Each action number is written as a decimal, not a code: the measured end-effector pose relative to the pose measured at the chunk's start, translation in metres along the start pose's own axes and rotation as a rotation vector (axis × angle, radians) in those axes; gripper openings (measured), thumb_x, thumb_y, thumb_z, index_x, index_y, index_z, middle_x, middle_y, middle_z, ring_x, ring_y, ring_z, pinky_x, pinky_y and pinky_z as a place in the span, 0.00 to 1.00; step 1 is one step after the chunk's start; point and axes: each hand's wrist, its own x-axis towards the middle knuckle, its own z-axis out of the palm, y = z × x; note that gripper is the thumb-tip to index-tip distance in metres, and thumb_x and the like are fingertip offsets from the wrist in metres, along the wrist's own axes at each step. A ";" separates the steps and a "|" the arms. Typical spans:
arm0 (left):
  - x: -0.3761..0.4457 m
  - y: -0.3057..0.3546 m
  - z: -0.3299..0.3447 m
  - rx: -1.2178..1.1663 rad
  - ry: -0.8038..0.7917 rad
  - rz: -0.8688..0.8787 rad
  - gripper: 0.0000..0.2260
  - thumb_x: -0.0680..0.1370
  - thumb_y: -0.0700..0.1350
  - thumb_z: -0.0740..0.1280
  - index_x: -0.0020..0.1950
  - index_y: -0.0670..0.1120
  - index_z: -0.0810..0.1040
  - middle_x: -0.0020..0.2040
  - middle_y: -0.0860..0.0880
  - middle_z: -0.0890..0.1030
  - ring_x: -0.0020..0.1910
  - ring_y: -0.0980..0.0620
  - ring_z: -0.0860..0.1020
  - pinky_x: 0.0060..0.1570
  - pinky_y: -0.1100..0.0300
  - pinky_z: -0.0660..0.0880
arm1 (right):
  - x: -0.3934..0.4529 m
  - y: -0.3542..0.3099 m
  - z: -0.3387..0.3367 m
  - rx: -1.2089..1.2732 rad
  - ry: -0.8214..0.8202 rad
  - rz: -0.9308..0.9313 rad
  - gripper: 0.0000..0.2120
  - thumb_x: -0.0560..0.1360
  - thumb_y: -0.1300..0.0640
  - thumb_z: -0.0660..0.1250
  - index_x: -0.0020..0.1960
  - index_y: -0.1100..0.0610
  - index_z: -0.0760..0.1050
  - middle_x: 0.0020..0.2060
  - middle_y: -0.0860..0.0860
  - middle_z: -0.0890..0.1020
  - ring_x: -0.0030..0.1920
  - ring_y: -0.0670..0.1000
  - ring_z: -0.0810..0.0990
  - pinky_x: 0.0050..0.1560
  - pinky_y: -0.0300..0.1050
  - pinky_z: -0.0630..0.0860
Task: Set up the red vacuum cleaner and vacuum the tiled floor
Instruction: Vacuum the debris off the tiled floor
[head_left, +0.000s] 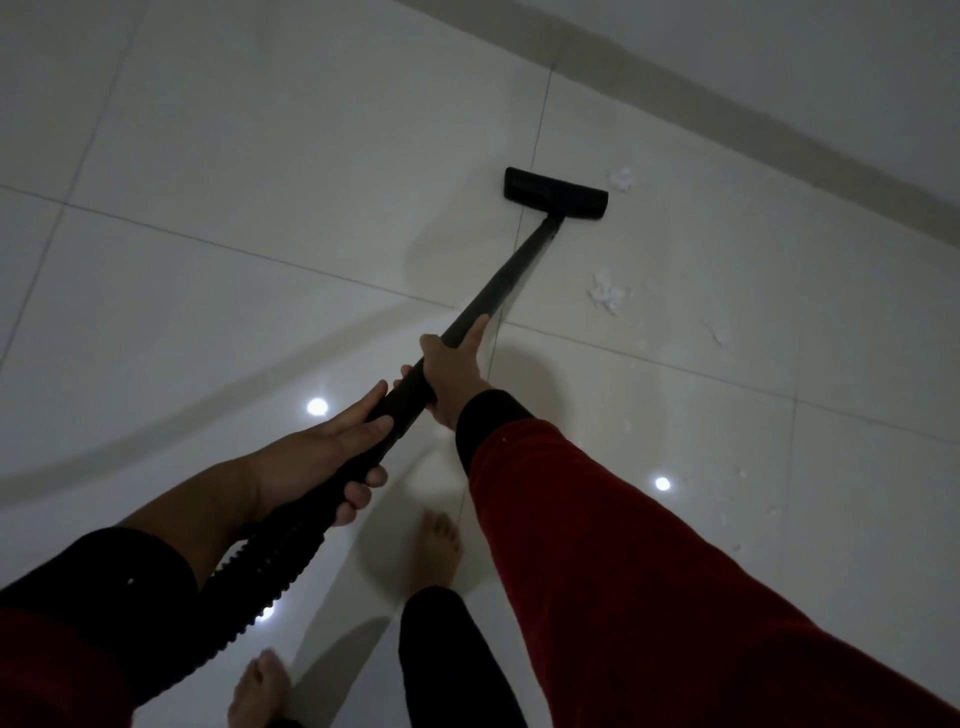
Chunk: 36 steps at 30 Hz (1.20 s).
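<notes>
ribbed hose (249, 582) cut off behind left sleeve (78, 597)

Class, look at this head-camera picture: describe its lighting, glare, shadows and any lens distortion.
Head view: dim overall; round ceiling-light reflections glare on the glossy white tiled floor; soft shadows fall beside the black vacuum wand and under the bare foot; the wide lens tilts and bends the grout lines and the wall base; the lower foot looks slightly blurred.
</notes>
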 end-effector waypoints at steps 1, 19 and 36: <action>0.005 0.009 0.004 -0.004 0.005 0.007 0.22 0.80 0.51 0.59 0.70 0.71 0.60 0.31 0.48 0.70 0.22 0.55 0.67 0.21 0.64 0.69 | 0.005 -0.010 -0.002 -0.005 -0.001 -0.001 0.40 0.80 0.60 0.57 0.73 0.32 0.34 0.57 0.54 0.67 0.40 0.51 0.78 0.53 0.53 0.80; 0.091 0.203 0.012 -0.005 -0.045 0.014 0.20 0.80 0.51 0.60 0.69 0.69 0.62 0.33 0.46 0.71 0.22 0.56 0.69 0.22 0.66 0.70 | 0.103 -0.190 0.017 0.030 0.058 -0.037 0.41 0.79 0.62 0.60 0.75 0.36 0.37 0.56 0.55 0.70 0.39 0.53 0.78 0.53 0.53 0.79; 0.141 0.252 0.071 -0.084 -0.102 -0.052 0.19 0.80 0.51 0.60 0.68 0.67 0.64 0.30 0.48 0.73 0.21 0.57 0.69 0.19 0.67 0.70 | 0.123 -0.250 -0.033 0.168 0.174 -0.085 0.40 0.77 0.66 0.60 0.77 0.37 0.45 0.65 0.57 0.69 0.39 0.51 0.76 0.35 0.43 0.75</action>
